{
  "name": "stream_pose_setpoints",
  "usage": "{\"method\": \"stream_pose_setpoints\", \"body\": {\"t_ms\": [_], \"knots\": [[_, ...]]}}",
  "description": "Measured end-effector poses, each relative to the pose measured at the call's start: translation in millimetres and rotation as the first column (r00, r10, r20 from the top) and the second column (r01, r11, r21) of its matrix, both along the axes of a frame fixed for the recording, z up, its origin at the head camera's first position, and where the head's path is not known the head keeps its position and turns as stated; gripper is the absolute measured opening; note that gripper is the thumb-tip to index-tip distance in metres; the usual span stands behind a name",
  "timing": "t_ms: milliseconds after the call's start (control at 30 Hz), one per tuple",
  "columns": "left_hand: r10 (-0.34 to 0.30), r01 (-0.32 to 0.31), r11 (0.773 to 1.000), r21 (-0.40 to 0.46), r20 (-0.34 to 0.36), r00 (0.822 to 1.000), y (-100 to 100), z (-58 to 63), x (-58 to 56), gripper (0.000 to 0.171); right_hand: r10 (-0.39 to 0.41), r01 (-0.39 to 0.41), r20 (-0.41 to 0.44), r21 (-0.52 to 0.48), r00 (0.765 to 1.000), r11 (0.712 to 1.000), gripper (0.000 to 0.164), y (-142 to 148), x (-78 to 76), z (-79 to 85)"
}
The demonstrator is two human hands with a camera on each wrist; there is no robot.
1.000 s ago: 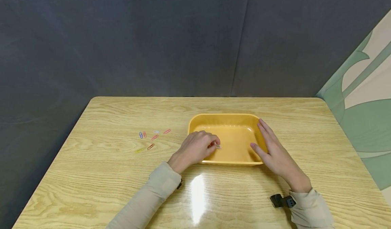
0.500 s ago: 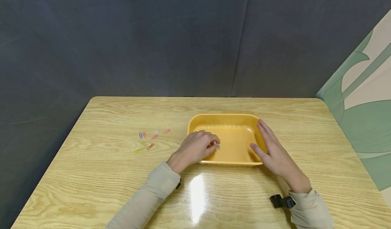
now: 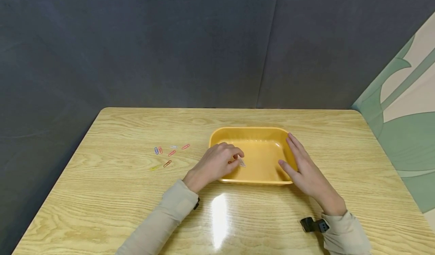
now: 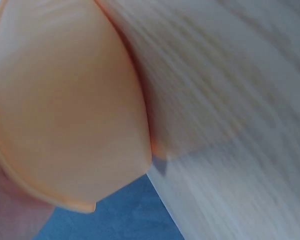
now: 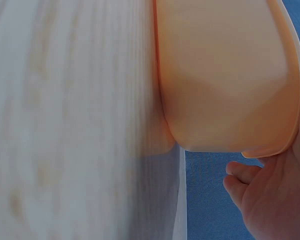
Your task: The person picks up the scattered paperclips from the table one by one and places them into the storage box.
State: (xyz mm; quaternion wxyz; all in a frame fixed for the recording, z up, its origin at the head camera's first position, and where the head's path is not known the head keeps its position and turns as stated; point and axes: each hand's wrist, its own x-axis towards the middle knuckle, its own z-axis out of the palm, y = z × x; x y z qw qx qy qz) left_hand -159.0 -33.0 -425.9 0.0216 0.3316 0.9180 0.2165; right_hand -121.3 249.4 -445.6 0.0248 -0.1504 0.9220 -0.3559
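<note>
My left hand [image 3: 217,162] is lowered into the left part of a yellow plastic bin [image 3: 265,160], its fingers curled. Its thumb and forefinger appear to hold small paper clips; a whitish one [image 3: 242,163] shows at the fingertips, and the palm hides the rest. At the bin's right end, my right hand [image 3: 310,175] rests with straight fingers against the rim, thumb over the inside. In the right wrist view, this hand [image 5: 275,195] lies along the bin's outer edge [image 5: 230,80]. The left wrist view shows mostly the bin's side [image 4: 75,100], and no clip.
Left of the bin, several loose paper clips lie on the wooden table [image 3: 119,194]: a blue one [image 3: 156,150], a yellow one [image 3: 154,168], a dark red one [image 3: 167,163], a white one [image 3: 173,147] and pink-red ones [image 3: 171,153]. A dark partition [image 3: 190,47] stands behind the table.
My left hand has shifted slightly left and its fingertips have lifted a little, so more of the whitish paper clip shows. The right hand and the bin stay put.
</note>
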Motion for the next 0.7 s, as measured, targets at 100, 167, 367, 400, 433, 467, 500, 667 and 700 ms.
{"method": "stream_pose_setpoints", "body": {"t_ms": [100, 167, 367, 400, 433, 467, 500, 667, 700], "knots": [[0.015, -0.015, 1.0, 0.007, -0.014, 1.0, -3.7, 2.9, -0.4, 0.018, -0.003, 0.003, -0.002, 0.004, 1.0, 1.0, 0.076, 0.3, 0.1, 0.0], [0.024, -0.024, 1.0, 0.013, -0.025, 0.999, -6.4, 4.9, -0.7, 0.018, -0.004, 0.004, -0.003, 0.005, 1.0, 1.0, 0.075, 0.4, 0.0, -0.5], [0.042, -0.039, 0.998, 0.046, -0.061, 0.997, -14.6, 8.7, -3.0, 0.017, -0.007, 0.007, -0.002, 0.003, 1.0, 1.0, 0.075, 0.2, -0.2, -0.2], [0.046, -0.043, 0.998, 0.054, -0.066, 0.997, -16.1, 9.2, -3.6, 0.017, -0.007, 0.007, -0.001, 0.002, 1.0, 1.0, 0.075, 0.3, 0.0, 0.3], [0.049, -0.045, 0.997, 0.063, -0.07, 0.996, -17.6, 10.0, -4.1, 0.017, -0.007, 0.007, -0.001, 0.002, 1.0, 1.0, 0.076, 0.2, 0.0, 0.4], [0.054, -0.049, 0.996, 0.072, -0.072, 0.996, -19.2, 10.7, -4.7, 0.017, -0.007, 0.007, -0.003, 0.002, 1.0, 1.0, 0.076, 0.3, -0.1, 0.2], [0.06, -0.054, 0.995, 0.082, -0.071, 0.996, -20.8, 11.6, -5.2, 0.016, -0.007, 0.007, -0.001, 0.001, 1.0, 1.0, 0.076, 0.3, 0.0, 0.3], [0.087, -0.08, 0.99, 0.114, -0.061, 0.994, -29.3, 16.0, -6.5, 0.017, -0.009, 0.009, 0.005, 0.0, 1.0, 1.0, 0.077, 0.4, -0.1, 0.0], [0.092, -0.084, 0.989, 0.118, -0.063, 0.994, -31.0, 16.7, -6.6, 0.017, -0.009, 0.009, 0.008, 0.0, 1.0, 1.0, 0.077, 0.4, -0.1, 0.1]]}}
